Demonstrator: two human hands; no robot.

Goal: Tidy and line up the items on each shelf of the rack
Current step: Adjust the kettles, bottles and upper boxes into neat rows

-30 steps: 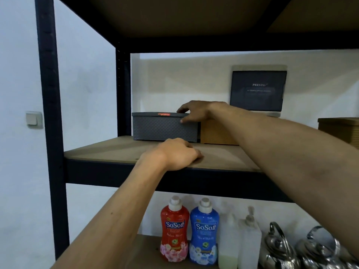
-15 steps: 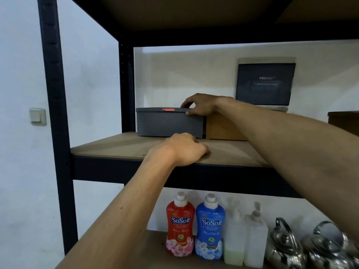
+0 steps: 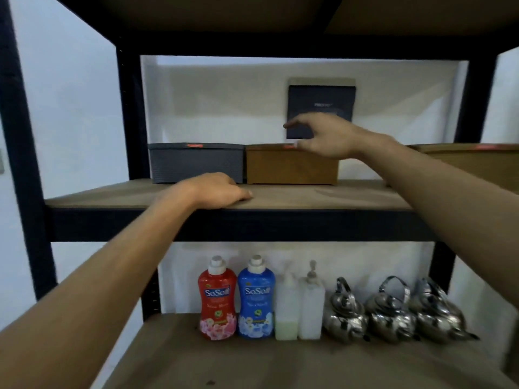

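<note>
- Shelf board [image 3: 323,196]: matt wood grain, as I see it.
- Grey box [image 3: 196,164]: textured, woven-look plastic.
- Brown box [image 3: 290,167]: matt.
- Kettles [image 3: 391,313]: polished, mirror-bright metal.
- Rack frame [image 3: 224,224]: dark matt metal.

Dark panel [image 3: 320,101]: lower part hidden behind right hand [image 3: 325,137]; lettering blurred, unreadable. Far-right brown box [image 3: 488,164]: cut off by frame edge, forearm covering its lower front.

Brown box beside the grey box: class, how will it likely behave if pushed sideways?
The brown box looks rigid, with straight walls, so it would probably keep its shape. Its wide, low form and flat base suggest it slides on the wooden shelf rather than tipping. Contents hidden, so weight is unclear.
</note>
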